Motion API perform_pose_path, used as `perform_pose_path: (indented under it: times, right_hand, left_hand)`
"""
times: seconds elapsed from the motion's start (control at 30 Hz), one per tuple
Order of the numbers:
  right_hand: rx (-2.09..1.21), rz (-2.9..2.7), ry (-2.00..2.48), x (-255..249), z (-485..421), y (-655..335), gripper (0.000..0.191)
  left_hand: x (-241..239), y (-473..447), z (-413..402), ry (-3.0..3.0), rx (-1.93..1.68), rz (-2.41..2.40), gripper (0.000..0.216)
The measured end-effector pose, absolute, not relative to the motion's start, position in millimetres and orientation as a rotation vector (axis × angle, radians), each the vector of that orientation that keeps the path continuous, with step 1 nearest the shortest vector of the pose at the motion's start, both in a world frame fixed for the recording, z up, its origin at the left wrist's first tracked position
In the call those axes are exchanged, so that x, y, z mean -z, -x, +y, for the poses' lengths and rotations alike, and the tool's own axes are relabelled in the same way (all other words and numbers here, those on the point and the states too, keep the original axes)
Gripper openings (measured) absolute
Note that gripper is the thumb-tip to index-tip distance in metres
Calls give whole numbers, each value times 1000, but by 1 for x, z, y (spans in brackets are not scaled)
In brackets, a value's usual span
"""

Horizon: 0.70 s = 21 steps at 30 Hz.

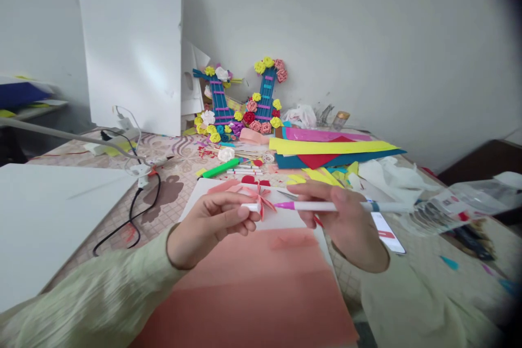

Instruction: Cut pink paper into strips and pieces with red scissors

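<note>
My left hand (218,220) pinches a small white pen cap (251,207) between thumb and fingers. In my right hand (346,217) lies a white marker (314,206) with a purple tip, held level and pointing left toward the cap. Tip and cap are apart. Behind the cap sits a pink folded paper flower (264,198), partly hidden by my left hand. Below both hands a large salmon-pink paper sheet (253,293) lies over a white board (196,193). Scissors (287,194) show partly beside my right fingers.
Two blue paper pieces decorated with flowers (222,100) stand against the wall. Yellow paper strips (330,146), a green tube-like item (222,168) and several markers lie behind the board. A clear plastic bottle (457,206) and phone (387,232) are right; a black cable (132,217) is left.
</note>
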State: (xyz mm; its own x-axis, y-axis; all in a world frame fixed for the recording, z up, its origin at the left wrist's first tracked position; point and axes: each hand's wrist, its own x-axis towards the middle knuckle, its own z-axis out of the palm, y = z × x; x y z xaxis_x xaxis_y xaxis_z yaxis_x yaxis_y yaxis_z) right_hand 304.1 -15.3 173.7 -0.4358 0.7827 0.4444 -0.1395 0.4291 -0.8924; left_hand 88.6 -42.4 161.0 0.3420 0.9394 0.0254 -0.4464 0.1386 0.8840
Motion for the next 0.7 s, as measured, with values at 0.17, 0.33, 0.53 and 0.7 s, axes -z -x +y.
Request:
perform_pose_path:
  times: [0.17, 0.33, 0.53, 0.7]
  right_hand:
    - [-1210, -1587, 572, -175, -29, -297, 25]
    - [-1197, -1678, 690, -174, -32, -293, 19]
    - [-1136, -1843, 698, -175, -33, -294, 11]
    - [-966, -2060, 584, -175, -32, -296, 13]
  left_hand:
    - [-160, -89, -45, -962, -1099, 637, 8]
    - [-159, -93, -48, -1032, -1093, 685, 6]
    - [-161, -95, -54, -1188, -1050, 749, 7]
    - [-156, -95, -62, -1213, -1065, 777, 7]
